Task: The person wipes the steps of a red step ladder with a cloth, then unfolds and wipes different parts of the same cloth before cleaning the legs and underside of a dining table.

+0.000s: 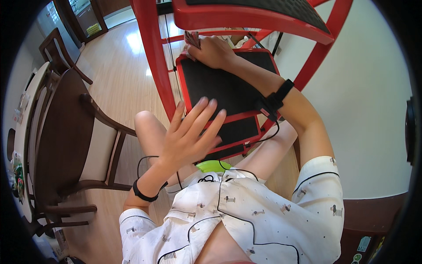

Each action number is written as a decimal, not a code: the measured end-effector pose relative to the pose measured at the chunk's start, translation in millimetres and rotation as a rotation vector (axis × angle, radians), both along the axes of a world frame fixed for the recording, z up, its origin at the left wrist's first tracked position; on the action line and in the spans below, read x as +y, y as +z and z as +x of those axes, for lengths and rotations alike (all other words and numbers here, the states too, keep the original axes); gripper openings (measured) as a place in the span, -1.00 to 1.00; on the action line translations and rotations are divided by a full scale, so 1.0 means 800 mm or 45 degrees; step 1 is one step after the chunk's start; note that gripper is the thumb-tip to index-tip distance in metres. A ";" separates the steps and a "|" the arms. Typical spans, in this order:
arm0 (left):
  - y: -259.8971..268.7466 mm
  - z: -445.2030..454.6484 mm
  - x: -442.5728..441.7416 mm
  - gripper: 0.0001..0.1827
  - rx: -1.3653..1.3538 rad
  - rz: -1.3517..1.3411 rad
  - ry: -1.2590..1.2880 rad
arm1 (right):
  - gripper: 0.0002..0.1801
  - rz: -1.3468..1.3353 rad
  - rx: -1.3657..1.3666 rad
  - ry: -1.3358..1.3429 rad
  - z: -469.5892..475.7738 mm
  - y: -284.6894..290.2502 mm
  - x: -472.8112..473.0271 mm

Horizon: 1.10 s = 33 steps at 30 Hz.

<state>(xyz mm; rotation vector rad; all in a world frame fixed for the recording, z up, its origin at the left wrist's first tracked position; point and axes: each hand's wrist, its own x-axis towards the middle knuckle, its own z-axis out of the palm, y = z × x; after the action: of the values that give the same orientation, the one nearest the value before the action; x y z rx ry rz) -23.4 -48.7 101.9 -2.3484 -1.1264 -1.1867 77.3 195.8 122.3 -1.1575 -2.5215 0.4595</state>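
A red metal step ladder [153,59] with black ribbed treads stands before me. My right hand [212,51] reaches across the ladder's middle tread [224,84] to its far left corner. In that hand is a crumpled pinkish cloth [192,39], bunched at the tread's red rim. My left hand [193,135] is raised with fingers spread and holds nothing; it hovers in front of the near left edge of that tread. The upper tread [257,15] lies above and beyond my right hand. A lower black tread [239,130] shows partly behind my left hand.
Left of me stands a dark wooden chair [59,132] with a pale seat, beside a table [28,132] bearing several items. Another chair [56,49] is farther off. A white wall [359,115] rises at right. Cables run from the black wrist straps. A bright green object [214,166] lies between my thighs.
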 end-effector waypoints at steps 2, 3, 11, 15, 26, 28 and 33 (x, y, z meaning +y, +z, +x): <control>0.010 0.019 0.015 -0.42 0.328 -0.288 0.298 | -0.41 -0.033 -0.015 0.012 -0.003 0.013 -0.006; 0.010 0.024 0.027 -0.42 0.337 -0.278 0.295 | -0.40 -0.056 -0.036 0.001 -0.002 0.018 -0.007; 0.003 0.025 0.048 -0.43 0.683 -0.321 0.316 | -0.43 -0.024 -0.001 0.065 0.000 0.008 0.001; 0.005 0.027 0.050 -0.42 0.751 -0.321 0.284 | -0.45 -0.081 -0.023 0.076 0.005 0.011 0.001; -0.026 0.033 0.060 -0.41 0.431 -0.178 0.322 | -0.43 0.065 0.118 -0.074 0.002 -0.009 -0.007; -0.026 0.030 0.064 -0.43 0.410 -0.157 0.314 | -0.44 -0.004 0.084 -0.060 0.003 0.001 -0.005; -0.043 0.019 0.080 -0.44 0.562 -0.066 0.286 | -0.41 -0.081 0.043 0.032 -0.001 -0.016 0.026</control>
<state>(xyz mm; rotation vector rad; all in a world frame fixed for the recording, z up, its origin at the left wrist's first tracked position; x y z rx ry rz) -8.2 15.1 67.6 -2.2858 -1.2236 -0.5320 76.9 216.4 109.8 -1.1320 -2.5122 0.5648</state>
